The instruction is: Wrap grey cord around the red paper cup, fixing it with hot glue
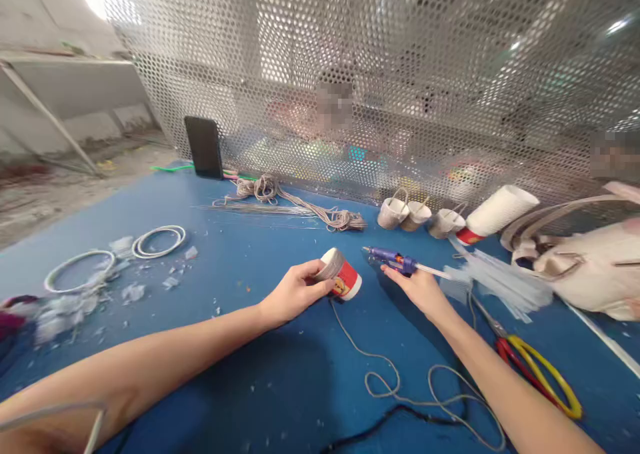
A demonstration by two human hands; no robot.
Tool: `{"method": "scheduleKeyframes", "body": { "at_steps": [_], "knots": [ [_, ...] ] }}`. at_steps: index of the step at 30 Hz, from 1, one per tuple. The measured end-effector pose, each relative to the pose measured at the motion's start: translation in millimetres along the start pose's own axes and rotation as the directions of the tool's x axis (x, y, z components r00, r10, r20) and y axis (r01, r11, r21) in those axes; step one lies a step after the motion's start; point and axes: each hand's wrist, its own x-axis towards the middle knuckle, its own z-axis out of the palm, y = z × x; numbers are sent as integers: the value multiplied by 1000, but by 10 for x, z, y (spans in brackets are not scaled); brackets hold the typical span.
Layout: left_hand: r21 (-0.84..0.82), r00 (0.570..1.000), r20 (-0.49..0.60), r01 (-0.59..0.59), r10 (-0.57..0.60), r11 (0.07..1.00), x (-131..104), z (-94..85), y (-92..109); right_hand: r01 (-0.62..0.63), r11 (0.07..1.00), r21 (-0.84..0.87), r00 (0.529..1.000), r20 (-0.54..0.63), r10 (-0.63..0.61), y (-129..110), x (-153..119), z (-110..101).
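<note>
My left hand [295,293] is closed round a red and white paper cup [347,282] that lies tilted on its side, its rim end wrapped in grey cord. From the cup a loose grey cord [367,354] trails in loops across the blue table toward the right. My right hand [417,291] grips a blue glue gun [393,259], whose tip points left toward the cup without touching it. A white glue stick sticks out of the gun's rear end.
Cord-wrapped cups [393,213] and a white cup stack [503,211] stand along the perforated metal panel [300,61]. Clear glue sticks [505,281], scissors [545,374] and a bag [595,264] are right. Cord bundles [345,219], a phone [204,147] and white rings [159,242] lie behind and left.
</note>
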Motion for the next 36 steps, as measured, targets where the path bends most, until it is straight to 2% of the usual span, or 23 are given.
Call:
{"method": "scheduleKeyframes", "body": {
  "at_steps": [5, 8, 11, 26, 31, 36],
  "knots": [
    [14, 1000, 5, -25, 25, 1000, -13, -2, -16, 48, 998, -28, 999, 15, -48, -228, -334, -97],
    [81, 999, 0, -47, 47, 996, -9, -6, -41, 183, 982, -55, 983, 37, -181, -393, -546, -89],
    [159, 998, -4, -60, 62, 985, -7, -7, -57, 312, 948, -65, 948, 87, -306, -503, -671, -49],
    [295, 988, 19, -150, 151, 944, -19, -14, -83, 453, 876, -163, 891, 109, -441, -524, -720, 27],
    [304, 988, 15, -150, 153, 941, -13, -17, -99, 447, 874, -191, 894, 89, -438, -505, -713, 33],
    [302, 986, 17, -164, 166, 939, -13, -16, -85, 517, 837, -182, 856, 102, -506, -536, -715, 30]
  ]
}}
